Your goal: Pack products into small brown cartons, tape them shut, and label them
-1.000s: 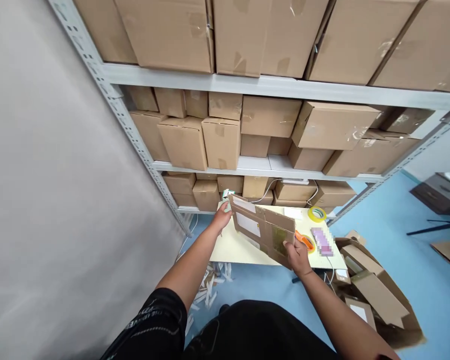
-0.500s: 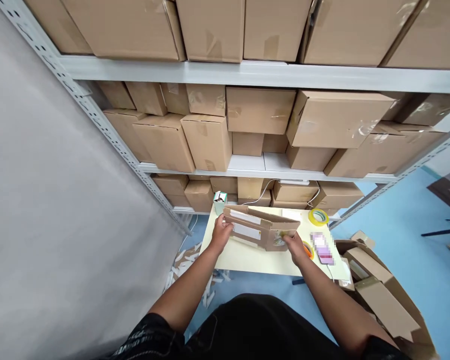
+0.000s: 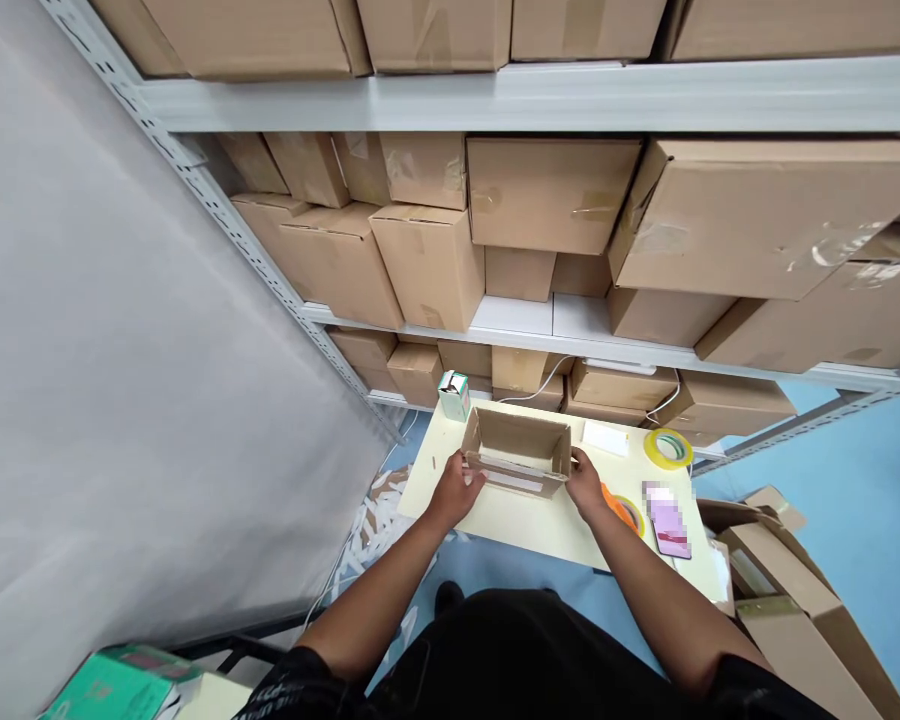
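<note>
An open-topped cardboard box point(image 3: 516, 478) stands over the pale yellow table point(image 3: 547, 528), its hollow inside facing up. A white strip runs along its near side. My left hand point(image 3: 456, 488) grips the box's left end, with the thumb on the near wall. At the opposite end, my right hand point(image 3: 583, 484) is closed on the right edge, its fingers partly hidden. Whether the box rests on the table or hovers just over it, I cannot tell. Just behind its left corner is a small green and white carton point(image 3: 454, 396).
On the table's right lie a yellow tape roll point(image 3: 668, 449), an orange tape dispenser point(image 3: 624, 508), a phone point(image 3: 667, 522) and a white packet point(image 3: 605, 438). Shelves of boxes point(image 3: 424, 262) rise behind. A large carton of flattened cardboard point(image 3: 787, 575) stands right; paper scraps point(image 3: 367, 530) litter the left floor.
The box has turned from a tilted, folded-looking shape to an upright one with its opening facing up. Both hands stay on it. The camera view has shifted.
</note>
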Action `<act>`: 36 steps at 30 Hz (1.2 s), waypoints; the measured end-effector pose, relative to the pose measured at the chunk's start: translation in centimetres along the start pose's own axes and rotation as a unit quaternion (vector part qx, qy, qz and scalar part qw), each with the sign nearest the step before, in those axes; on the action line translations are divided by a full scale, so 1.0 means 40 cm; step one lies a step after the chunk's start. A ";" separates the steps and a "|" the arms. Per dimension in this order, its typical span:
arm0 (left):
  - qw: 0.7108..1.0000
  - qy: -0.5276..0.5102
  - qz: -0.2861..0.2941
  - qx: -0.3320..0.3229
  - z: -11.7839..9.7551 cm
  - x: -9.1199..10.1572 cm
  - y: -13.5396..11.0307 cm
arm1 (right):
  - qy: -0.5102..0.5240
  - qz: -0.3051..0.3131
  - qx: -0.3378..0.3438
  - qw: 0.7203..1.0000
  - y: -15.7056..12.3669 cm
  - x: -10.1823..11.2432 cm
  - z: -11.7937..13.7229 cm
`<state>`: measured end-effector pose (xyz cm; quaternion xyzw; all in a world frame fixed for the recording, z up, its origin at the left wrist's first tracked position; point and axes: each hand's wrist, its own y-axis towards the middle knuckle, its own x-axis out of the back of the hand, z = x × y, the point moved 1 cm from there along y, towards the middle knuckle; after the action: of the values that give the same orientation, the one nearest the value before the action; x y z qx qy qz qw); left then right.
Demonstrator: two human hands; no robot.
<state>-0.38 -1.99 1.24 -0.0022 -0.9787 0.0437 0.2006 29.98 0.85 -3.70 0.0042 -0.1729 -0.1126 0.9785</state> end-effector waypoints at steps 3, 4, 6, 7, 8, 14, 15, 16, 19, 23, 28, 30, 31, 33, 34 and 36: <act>0.992 0.112 -0.008 -0.050 0.001 0.012 -0.004 | 0.061 0.001 -0.088 0.994 -0.022 0.000 0.007; 0.989 0.129 -0.010 -0.077 0.001 0.017 -0.002 | 0.079 0.006 -0.096 0.992 -0.033 0.003 0.014; 0.982 0.136 -0.003 -0.127 0.001 0.023 0.004 | 0.097 0.027 -0.076 0.992 -0.059 0.010 0.031; 0.980 0.132 0.004 -0.146 0.002 0.024 0.008 | 0.094 0.040 -0.054 0.993 -0.072 0.015 0.040; 0.979 0.126 0.013 -0.160 0.003 0.024 0.011 | 0.082 0.053 -0.029 0.995 -0.084 0.020 0.049; 0.975 0.120 0.012 -0.185 0.000 -0.003 0.028 | -0.046 0.093 0.073 0.992 -0.118 0.030 0.081; 0.975 0.126 0.006 -0.181 -0.004 -0.008 0.032 | -0.061 0.096 0.076 0.991 -0.116 0.027 0.081; 0.975 0.133 0.005 -0.176 -0.009 -0.011 0.036 | -0.074 0.094 0.076 0.990 -0.112 0.025 0.081; 0.974 0.137 0.036 -0.176 -0.019 -0.012 0.050 | -0.103 0.073 0.076 0.989 -0.093 0.023 0.076; 0.969 0.119 0.118 -0.182 -0.012 0.008 0.066 | -0.136 0.069 0.090 0.984 -0.061 0.037 0.080; 0.981 0.068 0.130 -0.129 -0.002 0.036 0.104 | -0.130 0.096 0.073 0.984 -0.026 0.054 0.094; 0.988 0.073 0.095 -0.097 -0.002 0.034 0.121 | -0.118 0.089 0.030 0.989 -0.016 0.048 0.091; 0.989 0.085 0.075 -0.089 -0.002 0.028 0.128 | -0.121 0.084 0.016 0.989 -0.012 0.041 0.088; 0.988 0.112 0.043 -0.097 -0.001 0.013 0.137 | -0.141 0.065 0.017 0.988 -0.007 0.021 0.081; 0.986 0.122 0.029 -0.108 -0.001 0.005 0.140 | -0.152 0.055 0.026 0.987 -0.006 0.011 0.077; 0.981 0.140 0.004 -0.134 -0.005 -0.005 0.152 | -0.162 0.034 0.029 0.986 -0.006 -0.007 0.068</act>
<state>-0.21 4.06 0.81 -0.0389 -0.9380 -0.0873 0.3332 28.74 0.75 -1.27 0.0085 -0.3320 -0.0738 0.9403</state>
